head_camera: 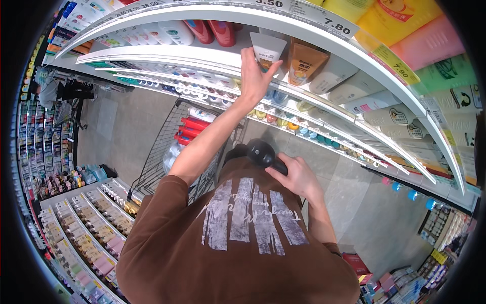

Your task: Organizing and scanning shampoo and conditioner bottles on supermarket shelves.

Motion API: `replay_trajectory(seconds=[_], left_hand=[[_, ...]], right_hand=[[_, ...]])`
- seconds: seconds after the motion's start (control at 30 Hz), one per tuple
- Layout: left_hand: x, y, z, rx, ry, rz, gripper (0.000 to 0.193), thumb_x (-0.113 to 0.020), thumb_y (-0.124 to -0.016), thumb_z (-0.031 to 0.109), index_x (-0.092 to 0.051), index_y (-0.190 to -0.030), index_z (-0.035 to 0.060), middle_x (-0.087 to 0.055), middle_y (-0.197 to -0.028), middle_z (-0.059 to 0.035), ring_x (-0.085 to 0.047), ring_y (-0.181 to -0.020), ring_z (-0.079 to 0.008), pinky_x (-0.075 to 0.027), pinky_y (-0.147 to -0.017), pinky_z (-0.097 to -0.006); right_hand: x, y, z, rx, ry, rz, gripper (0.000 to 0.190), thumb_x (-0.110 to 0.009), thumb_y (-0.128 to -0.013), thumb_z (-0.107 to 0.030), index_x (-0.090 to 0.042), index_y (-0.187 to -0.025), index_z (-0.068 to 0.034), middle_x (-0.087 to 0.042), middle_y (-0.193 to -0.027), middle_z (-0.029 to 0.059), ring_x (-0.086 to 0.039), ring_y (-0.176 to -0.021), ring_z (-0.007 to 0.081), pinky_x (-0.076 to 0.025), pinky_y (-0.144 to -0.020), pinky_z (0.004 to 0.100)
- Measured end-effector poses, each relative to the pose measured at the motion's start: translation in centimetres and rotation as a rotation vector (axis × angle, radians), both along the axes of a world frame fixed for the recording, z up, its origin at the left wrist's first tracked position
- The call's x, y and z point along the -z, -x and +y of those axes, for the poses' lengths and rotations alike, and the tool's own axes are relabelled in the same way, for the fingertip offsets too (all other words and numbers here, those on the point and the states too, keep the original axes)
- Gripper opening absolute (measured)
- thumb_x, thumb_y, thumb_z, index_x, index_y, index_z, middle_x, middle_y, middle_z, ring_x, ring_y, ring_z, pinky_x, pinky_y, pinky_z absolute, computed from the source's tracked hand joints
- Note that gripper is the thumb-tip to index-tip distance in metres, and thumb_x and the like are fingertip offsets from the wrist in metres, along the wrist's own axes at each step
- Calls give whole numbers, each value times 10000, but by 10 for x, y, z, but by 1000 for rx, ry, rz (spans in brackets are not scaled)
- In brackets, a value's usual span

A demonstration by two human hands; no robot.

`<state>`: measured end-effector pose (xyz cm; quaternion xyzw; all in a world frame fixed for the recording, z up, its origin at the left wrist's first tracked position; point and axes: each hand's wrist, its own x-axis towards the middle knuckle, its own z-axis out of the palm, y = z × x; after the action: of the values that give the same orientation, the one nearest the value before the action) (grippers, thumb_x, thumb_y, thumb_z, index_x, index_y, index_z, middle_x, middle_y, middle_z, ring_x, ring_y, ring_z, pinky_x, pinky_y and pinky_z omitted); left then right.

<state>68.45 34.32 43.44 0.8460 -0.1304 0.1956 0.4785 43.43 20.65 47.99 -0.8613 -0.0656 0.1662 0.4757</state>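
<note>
My left hand (255, 78) reaches up to a shelf, with its thumb on one side and its fingers on the other of a white Pantene squeeze tube (268, 46). The tube stands on its cap, wide end up, at the shelf's front. Just right of it is an orange-brown Rejoice tube (305, 62). Low in front of my body, my right hand (298, 176) is closed around a black handle (279, 164) with a bulbous end. To the left, a wire shopping cart (152, 155) holds red bottles (191, 129), a white bottle (201, 114) and something in clear plastic.
Red bottles (221, 32) and white bottles (176, 33) line the same shelf (212, 57) to the left. An upper shelf edge (243, 14) with price tags curves overhead. Lower shelves hold more bottles. Behind my left side is a display rack (81, 235). Grey tiled floor (110, 121) separates the shelving.
</note>
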Motion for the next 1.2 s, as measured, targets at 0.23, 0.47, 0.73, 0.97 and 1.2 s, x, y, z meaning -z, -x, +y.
replay_trajectory(seconds=[0.23, 0.47, 0.73, 0.97, 1.2], left_hand=[[7, 10, 4, -5, -125, 95, 630, -869, -833, 156, -477, -1291, -26, -537, -1204, -216, -610, -1097, -452, -531, -875, -499], [4, 10, 1, -8, -165, 106, 655, -885, -839, 224, -484, -1290, -31, -559, -1199, -203, -642, -1047, -429, -538, -855, -484], [23, 34, 20, 4, 14, -144, 807, -848, -847, 165, -383, -1463, -71, -454, -1357, -260, -481, -1293, -438, -426, -1113, -487], [171, 138, 148, -304, -157, 297, 652, -721, -968, 243, -405, -1439, -78, -466, -1358, -283, -439, -1313, -445, -343, -1165, -528], [324, 289, 291, -521, -483, 791, 630, -665, -1006, 424, -502, -1411, -30, -524, -1423, -304, -524, -1320, -484, -438, -1085, -562]], right_hand=[[0, -6, 7, -3, 6, 6, 384, -770, -951, -350, -669, -1001, 17, -673, -772, 268, -679, -774, 485, -522, -684, 492], [4, -8, 13, -64, 27, 22, 399, -764, -953, -363, -667, -1003, 21, -673, -776, 274, -678, -773, 488, -520, -687, 496], [6, 0, 19, -37, -14, -11, 386, -765, -949, -349, -674, -1022, 19, -688, -798, 269, -686, -791, 485, -526, -701, 488], [27, 14, 20, -48, 69, 168, 525, -722, -975, -431, -671, -1217, 33, -731, -929, 298, -701, -925, 491, -544, -838, 540], [30, 8, 29, -157, 139, 251, 545, -716, -980, -425, -666, -1277, 29, -734, -927, 285, -705, -930, 483, -545, -864, 521]])
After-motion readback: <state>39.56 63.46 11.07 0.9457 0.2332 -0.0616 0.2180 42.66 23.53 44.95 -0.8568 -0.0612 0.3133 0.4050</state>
